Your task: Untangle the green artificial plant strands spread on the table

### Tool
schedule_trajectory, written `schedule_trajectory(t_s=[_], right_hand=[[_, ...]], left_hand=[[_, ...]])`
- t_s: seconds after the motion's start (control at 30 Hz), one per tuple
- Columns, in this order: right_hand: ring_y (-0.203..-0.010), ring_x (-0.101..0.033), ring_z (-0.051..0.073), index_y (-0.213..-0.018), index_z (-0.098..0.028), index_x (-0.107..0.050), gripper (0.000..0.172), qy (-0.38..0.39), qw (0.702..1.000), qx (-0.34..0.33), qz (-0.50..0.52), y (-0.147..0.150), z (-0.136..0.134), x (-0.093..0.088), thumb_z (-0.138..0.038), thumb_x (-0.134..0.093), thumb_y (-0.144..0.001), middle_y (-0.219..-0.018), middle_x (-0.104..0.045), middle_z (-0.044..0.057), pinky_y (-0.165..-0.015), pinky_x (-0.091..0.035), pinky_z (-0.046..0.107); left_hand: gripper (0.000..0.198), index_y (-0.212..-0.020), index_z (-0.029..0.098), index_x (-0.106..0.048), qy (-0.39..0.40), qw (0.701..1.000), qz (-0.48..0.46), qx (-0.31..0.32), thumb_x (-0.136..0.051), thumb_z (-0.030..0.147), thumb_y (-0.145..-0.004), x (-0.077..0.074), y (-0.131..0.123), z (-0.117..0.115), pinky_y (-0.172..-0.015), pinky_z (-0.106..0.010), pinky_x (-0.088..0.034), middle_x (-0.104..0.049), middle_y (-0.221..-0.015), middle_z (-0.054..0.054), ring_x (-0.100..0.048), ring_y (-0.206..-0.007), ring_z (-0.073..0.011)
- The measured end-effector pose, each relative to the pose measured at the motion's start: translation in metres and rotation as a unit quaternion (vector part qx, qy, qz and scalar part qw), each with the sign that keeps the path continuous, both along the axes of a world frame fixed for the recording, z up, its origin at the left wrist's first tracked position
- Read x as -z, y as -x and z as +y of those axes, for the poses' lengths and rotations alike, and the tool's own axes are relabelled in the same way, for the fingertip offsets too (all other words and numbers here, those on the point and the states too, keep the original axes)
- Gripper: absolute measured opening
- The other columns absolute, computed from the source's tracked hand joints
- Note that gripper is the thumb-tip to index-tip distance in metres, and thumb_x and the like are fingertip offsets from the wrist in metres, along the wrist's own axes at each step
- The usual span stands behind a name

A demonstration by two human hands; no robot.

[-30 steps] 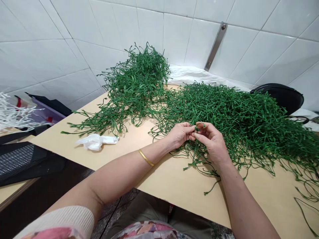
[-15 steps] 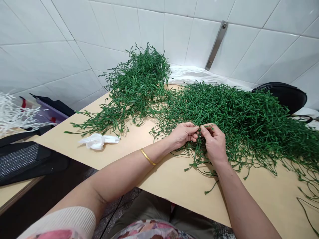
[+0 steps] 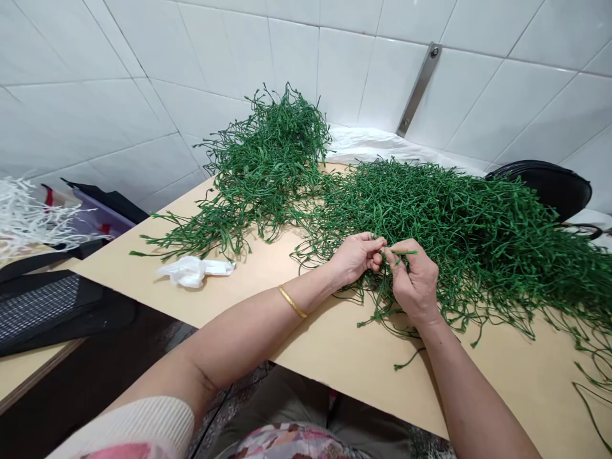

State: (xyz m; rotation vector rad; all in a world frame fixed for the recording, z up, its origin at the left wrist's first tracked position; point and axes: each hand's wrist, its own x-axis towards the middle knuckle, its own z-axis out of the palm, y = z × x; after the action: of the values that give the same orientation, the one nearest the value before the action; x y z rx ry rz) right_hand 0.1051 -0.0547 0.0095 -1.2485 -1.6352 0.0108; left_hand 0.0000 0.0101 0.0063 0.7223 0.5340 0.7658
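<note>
Fingertips [image 3: 378, 243] of left hand [image 3: 356, 259] and right hand [image 3: 419, 284], pinching a slender green stem [image 3: 407, 252], mid-view; heap of bud-tipped stems [image 3: 433, 204], two o'clock from it. In hand, apparently: close fingerwork on that single stem. Next call, probably: steady pinch.

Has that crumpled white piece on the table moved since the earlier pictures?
No. The crumpled white piece keeps its place against the table's left corner; only the camera view shifted.
</note>
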Motion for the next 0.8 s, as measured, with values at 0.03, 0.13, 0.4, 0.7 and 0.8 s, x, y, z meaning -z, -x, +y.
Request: schedule_trajectory(t_s=[0.03, 0.13, 0.4, 0.7, 0.8], right_hand=[[-0.067, -0.05, 0.014, -0.076, -0.02, -0.053, 0.007, 0.016, 0.999, 0.009, 0.047, 0.0, 0.001, 0.001, -0.022, -0.048, -0.08, -0.072, -0.053, 0.0, -0.066, -0.039, 0.029], [-0.067, -0.051, 0.012, -0.078, -0.019, -0.055, 0.01, 0.046, 0.979, 0.019, 0.199, 0.001, 0.006, 0.006, -0.028, -0.052, -0.079, -0.073, -0.054, -0.001, -0.067, -0.04, 0.027], [-0.056, -0.053, 0.009, -0.074, -0.019, -0.056, 0.013, 0.074, 0.885, -0.043, 0.459, 0.008, 0.014, 0.008, -0.027, -0.064, -0.068, -0.067, -0.062, -0.003, -0.062, -0.044, 0.027], [-0.068, -0.058, 0.012, -0.067, -0.017, -0.061, 0.011, 0.082, 0.877, -0.051, 0.471, 0.009, 0.013, 0.005, -0.024, -0.068, -0.062, -0.086, -0.064, 0.002, -0.074, -0.047, 0.033], [-0.067, -0.056, 0.011, -0.064, -0.017, -0.061, 0.014, 0.084, 0.88, -0.031, 0.466, 0.006, 0.014, 0.006, -0.025, -0.071, -0.059, -0.092, -0.06, 0.002, -0.07, -0.048, 0.033]], left_hand=[[0.012, -0.066, 0.012, -0.046, -0.001, 1.0, -0.002, 0.002, -0.054, 0.01, -0.075, 0.0, 0.0, 0.001, -0.035, -0.015, -0.034, -0.048, -0.048, 0.004, -0.043, -0.034, -0.004], [0.013, -0.067, 0.012, -0.045, -0.01, 1.0, 0.006, 0.009, -0.055, 0.01, -0.076, 0.0, 0.001, 0.002, -0.038, -0.015, -0.039, -0.05, -0.05, 0.004, -0.046, -0.037, -0.0043], [0.007, -0.076, 0.011, -0.047, 0.002, 1.0, 0.018, 0.025, -0.045, 0.008, -0.082, -0.003, 0.003, -0.001, -0.045, -0.017, -0.045, -0.061, -0.061, -0.005, -0.057, -0.048, -0.0081], [0.014, -0.069, 0.014, -0.043, 0.083, 0.996, 0.017, 0.038, -0.043, 0.009, -0.082, -0.013, 0.007, 0.001, -0.028, -0.011, -0.013, -0.048, -0.051, 0.003, -0.025, -0.029, 0.0008], [0.014, -0.069, 0.013, -0.044, 0.113, 0.993, 0.005, 0.03, -0.044, 0.005, -0.08, -0.01, 0.009, 0.004, -0.029, -0.01, -0.017, -0.047, -0.052, 0.003, -0.031, -0.03, 0.0007]])
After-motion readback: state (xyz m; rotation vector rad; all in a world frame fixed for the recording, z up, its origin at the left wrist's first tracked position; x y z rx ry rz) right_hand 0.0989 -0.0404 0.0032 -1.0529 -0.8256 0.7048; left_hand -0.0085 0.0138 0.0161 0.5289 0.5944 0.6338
